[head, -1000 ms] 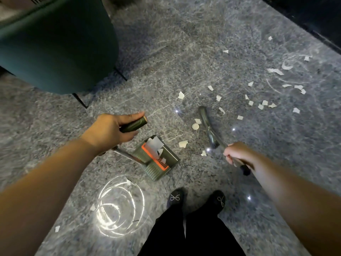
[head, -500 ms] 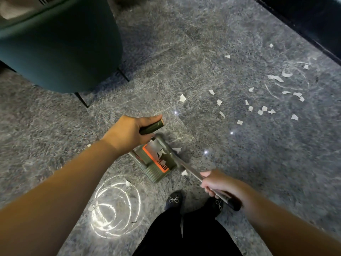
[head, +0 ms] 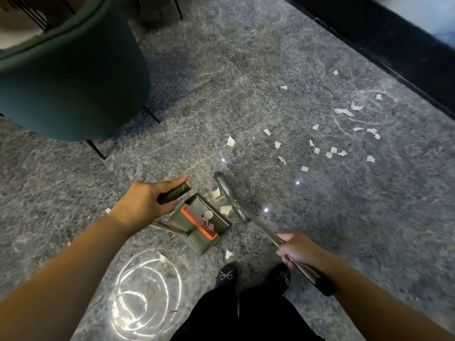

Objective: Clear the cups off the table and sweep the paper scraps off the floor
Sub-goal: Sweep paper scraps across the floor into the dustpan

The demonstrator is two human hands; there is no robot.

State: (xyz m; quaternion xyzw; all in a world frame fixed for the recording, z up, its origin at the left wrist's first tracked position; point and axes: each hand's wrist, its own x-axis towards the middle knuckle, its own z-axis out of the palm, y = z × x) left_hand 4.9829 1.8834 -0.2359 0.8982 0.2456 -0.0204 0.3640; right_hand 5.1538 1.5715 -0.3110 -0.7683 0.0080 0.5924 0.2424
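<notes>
Grey marbled floor [head: 246, 70]. Left hand [head: 145, 205], fingers curled round the dark green dustpan handle [head: 176, 193]. Dustpan [head: 200, 223], green with an orange comb edge, standing on the floor at centre and holding several white scraps. Right hand [head: 299, 249], at 4 o'clock from the pan, gripping the metal broom shaft [head: 266, 230]; broom head [head: 227, 193] just beside the pan's open mouth, two scraps lying between them. Loose paper scraps [head: 330, 151] scattered at 2 o'clock, well apart from the pan; one scrap near the shoes [head: 227, 275] at 6 o'clock. Teal chair [head: 73, 82] at 10 o'clock.
</notes>
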